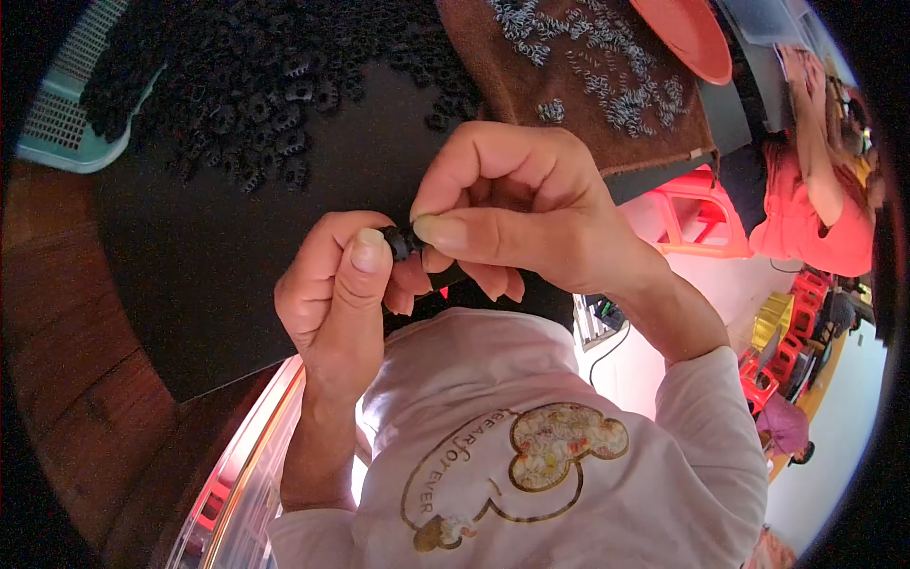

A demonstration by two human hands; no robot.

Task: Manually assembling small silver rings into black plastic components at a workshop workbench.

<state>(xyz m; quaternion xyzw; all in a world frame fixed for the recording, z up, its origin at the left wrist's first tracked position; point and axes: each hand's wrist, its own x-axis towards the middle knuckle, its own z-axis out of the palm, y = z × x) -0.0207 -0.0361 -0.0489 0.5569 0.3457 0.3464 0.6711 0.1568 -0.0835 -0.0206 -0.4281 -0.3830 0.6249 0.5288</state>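
Observation:
A small black hair claw clip part (pixel 401 244) is held up between my two hands, above the near edge of the black table. My left hand (pixel 336 284) pinches it between thumb and fingers from the left. From the right, my right hand (pixel 540 204) closes its thumb and forefinger on the other side of it. Fingertips cover much of the part, so whether a spring sits in it is hidden. Beyond the hands lies a large heap of similar black claw clip parts (pixel 275 100). Small metal coil springs (pixel 616 66) are scattered on a brown cloth (pixel 569 142) at the far right.
A pale green plastic basket (pixel 71 123) stands at the far left beside the heap. A red tray (pixel 687 33) rests beyond the springs. Right of the table are a red stool (pixel 697 218) and a person in a red top (pixel 815 209); more stools stand farther back.

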